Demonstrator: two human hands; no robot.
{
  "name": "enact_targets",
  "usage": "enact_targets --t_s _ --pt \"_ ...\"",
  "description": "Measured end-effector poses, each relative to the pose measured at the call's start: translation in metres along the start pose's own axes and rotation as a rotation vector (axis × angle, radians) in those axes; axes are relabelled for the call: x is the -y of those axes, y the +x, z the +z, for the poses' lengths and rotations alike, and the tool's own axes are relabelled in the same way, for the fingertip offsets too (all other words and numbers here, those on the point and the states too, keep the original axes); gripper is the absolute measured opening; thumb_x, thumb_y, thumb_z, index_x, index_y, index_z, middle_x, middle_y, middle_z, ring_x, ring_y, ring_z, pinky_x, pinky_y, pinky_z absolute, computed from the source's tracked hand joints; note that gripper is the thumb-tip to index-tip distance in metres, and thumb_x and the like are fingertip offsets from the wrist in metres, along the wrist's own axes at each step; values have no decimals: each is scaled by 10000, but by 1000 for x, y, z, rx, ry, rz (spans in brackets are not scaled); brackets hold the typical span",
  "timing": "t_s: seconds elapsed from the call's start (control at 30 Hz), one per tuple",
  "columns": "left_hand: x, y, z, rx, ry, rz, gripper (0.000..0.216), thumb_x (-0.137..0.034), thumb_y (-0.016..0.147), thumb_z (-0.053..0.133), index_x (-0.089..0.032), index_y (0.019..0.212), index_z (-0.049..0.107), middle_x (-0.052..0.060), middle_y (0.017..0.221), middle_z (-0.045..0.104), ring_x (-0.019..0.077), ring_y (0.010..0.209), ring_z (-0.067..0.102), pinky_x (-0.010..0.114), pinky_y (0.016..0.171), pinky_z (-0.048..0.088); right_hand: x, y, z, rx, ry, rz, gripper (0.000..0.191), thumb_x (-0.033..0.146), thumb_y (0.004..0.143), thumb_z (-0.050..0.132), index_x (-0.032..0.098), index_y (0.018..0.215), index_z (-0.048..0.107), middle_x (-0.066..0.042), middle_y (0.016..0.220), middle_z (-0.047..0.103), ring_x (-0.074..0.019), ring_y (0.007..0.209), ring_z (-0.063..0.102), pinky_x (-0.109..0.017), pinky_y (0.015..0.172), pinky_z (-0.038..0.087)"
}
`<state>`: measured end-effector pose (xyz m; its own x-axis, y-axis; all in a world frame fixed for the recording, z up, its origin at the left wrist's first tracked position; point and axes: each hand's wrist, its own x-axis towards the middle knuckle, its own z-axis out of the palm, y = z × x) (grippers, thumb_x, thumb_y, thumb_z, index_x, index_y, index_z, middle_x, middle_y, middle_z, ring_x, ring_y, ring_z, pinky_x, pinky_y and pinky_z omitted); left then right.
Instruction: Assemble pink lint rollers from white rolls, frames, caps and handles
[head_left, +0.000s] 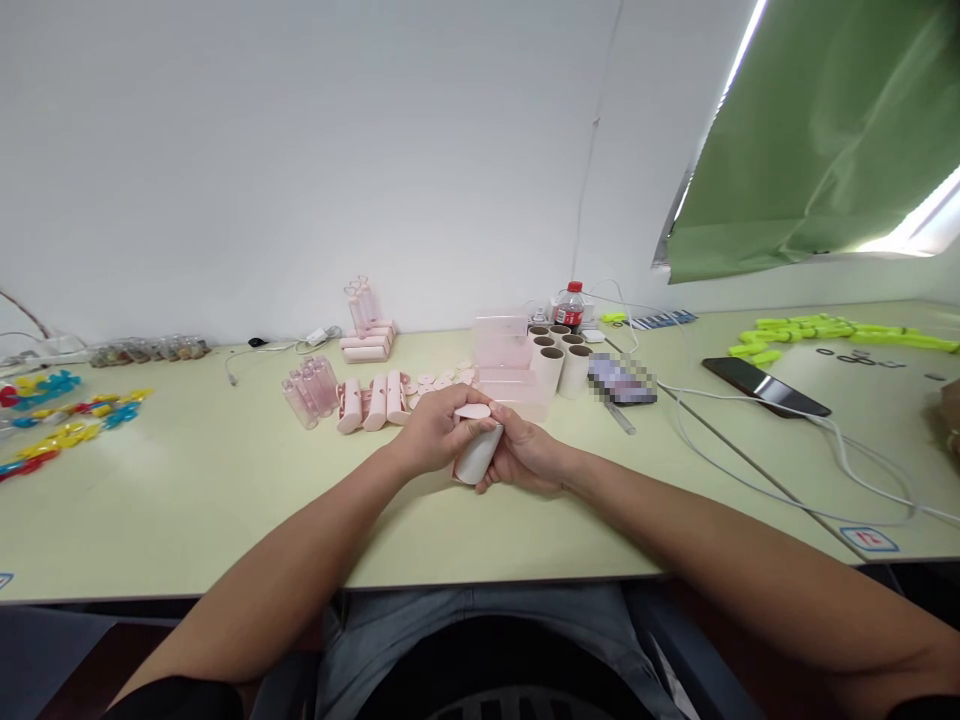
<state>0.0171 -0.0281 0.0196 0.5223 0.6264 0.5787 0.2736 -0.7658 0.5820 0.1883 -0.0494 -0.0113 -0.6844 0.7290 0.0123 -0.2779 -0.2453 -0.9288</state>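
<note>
Both hands meet over the middle of the pale green desk (225, 500), and together they hold a small white tube (477, 455). The left hand (435, 432) wraps over the top of the tube, with its fingers curled down on a flat pink round cap (473, 411) that sits at the tube's upper end. The right hand (525, 455) cups the tube from the other side and from below, so each grip is pressed tight around the tube. The tube is tilted and is held a little above the desk, close to the person's body. Just behind the tube lie pink rolls (373, 402) side by side, and next to them, to the left, stand clear pink bottles (311, 390). Little pink round caps (439, 381) are scattered just behind the tube too. Behind it and to the right stand open cardboard tubes (559, 360) in a bunch, with clear pink boxes (504, 355) beside them. A cola bottle (571, 305) stands farther back, near the wall. Far to the right of the tube lies a black phone (765, 386) with a white cable (750, 465) near it. Far to the left lie bright plastic pieces (67, 420).
</note>
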Motion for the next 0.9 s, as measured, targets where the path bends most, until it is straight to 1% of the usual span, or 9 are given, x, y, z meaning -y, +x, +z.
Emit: enact_targets --t_s 0.17,0.33,0.43,0.53,0.6,0.67,0.73,0.8,0.9 --pt "2 2 -1 8 -18 18 278 -444 868 600 -181 943 653 61 924 694 193 850 633 326 775 490 -1 2 0 -20 -34 -38 648 727 881 367 170 1169 531 -108 878 676 -194 733 631 -288 562 517" --pt "6 3 0 -21 -17 91 286 -447 886 578 -192 990 652 69 942 662 198 899 605 350 826 483 -3 3 -3 -46 -86 -41 720 756 881 284 157 1159 569 -125 918 676 -179 713 615 -278 564 509" --pt "8 2 0 -10 -57 79 366 -476 841 631 -191 1071 640 89 1033 671 222 964 619 376 868 491 -2 2 -2 -38 -114 -41 740 769 871 280 164 1178 575 -126 920 677 -182 724 617 -272 559 505" --pt "9 0 -1 8 -98 39 507 -510 756 716 -193 1142 626 100 1114 676 250 1032 626 390 902 498 0 1 -1 -33 -136 -32 754 779 864 273 159 1145 596 -129 906 679 -180 726 613 -260 552 497" --pt "9 -1 -1 12 -121 12 558 -527 732 732 -192 1165 620 104 1129 678 259 1046 629 389 899 505 1 0 -2 -40 -155 -34 751 775 868 262 157 1118 608 -127 896 677 -176 718 605 -252 546 490" --pt "10 -1 0 6 -159 -7 542 -562 775 675 -182 1158 622 110 1117 684 254 1029 638 382 878 513 1 0 -4 -61 -180 -44 752 777 867 255 156 1104 608 -125 888 671 -175 715 599 -253 545 489" --pt "11 -1 2 -16 -203 -26 514 -595 853 556 -170 1133 630 113 1084 692 239 992 649 374 850 519 0 1 -6 -99 -208 -48 758 789 855 264 154 1093 602 -117 861 661 -174 699 589 -259 542 493" --pt "13 -1 5 -51 -229 -40 512 -605 898 467 -167 1096 644 111 1055 699 226 960 657 365 830 519 -1 2 -8 -119 -235 -49 770 805 838 269 151 1080 597 -106 830 647 -173 684 581 -263 534 497" --pt "16 -1 8 -95 -242 -64 509 -615 890 475 -171 1056 661 100 1027 704 217 926 658 351 809 515 -3 3 -10 -85 -275 -59 786 822 823 262 146 1051 592 -103 822 637 -175 685 586 -267 527 500"
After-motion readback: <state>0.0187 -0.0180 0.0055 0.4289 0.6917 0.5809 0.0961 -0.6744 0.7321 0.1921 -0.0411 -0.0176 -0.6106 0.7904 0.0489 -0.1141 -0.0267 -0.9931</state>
